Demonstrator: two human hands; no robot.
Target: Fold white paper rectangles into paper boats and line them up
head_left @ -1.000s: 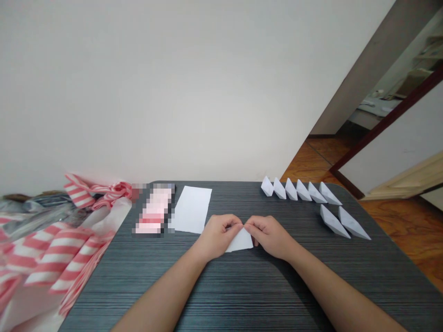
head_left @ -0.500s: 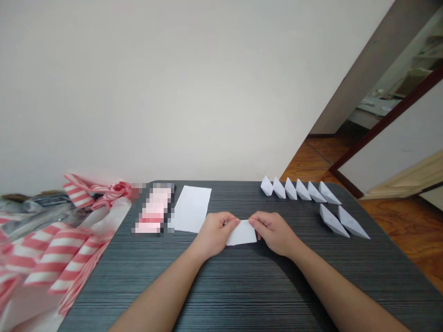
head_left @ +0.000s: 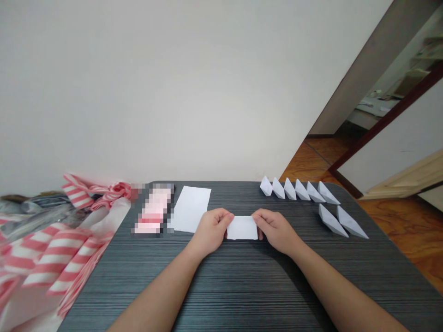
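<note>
A small white piece of paper (head_left: 242, 228), apparently folded, is stretched between my two hands over the dark table. My left hand (head_left: 213, 232) pinches its left side, thumb on top. At the right side, my right hand (head_left: 276, 230) grips it the same way; the fingers beneath are mostly hidden. Left of my left hand lies a larger flat white sheet of paper (head_left: 191, 207). Folded white paper boats (head_left: 290, 189), several in a row, stand at the table's back right. Two more paper boats (head_left: 332, 221) sit in front of them.
The dark wood-grain table (head_left: 221, 286) reaches the white wall at the back. A pixelated pink-and-black object (head_left: 154, 210) lies on its left part. Red-and-white striped cloth (head_left: 57, 251) is heaped beyond the left edge. Wooden floor (head_left: 401, 219) shows on the right.
Both hands have risen slightly and moved a little apart along the paper's edges. The paper now faces me more squarely, showing more of its surface between the thumbs.
</note>
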